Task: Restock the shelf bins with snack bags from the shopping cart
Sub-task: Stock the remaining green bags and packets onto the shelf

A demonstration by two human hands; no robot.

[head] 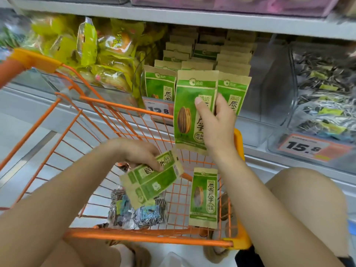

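A: Item, right hand (215,124): thumb and fingers pinch one green seed bag (189,110), upright, in front of the shelf bin (196,60) of matching bags.

B: Left hand (142,153)?

A: Fingers curled round two or so more bags (152,182), held flat over the cart (119,114). One green bag (204,197) and striped packs (138,211) remain inside.

B: Step?

A: Stocking in progress. Next, likely: slot the raised bag upright at the row's front, then feed the left-hand bags.
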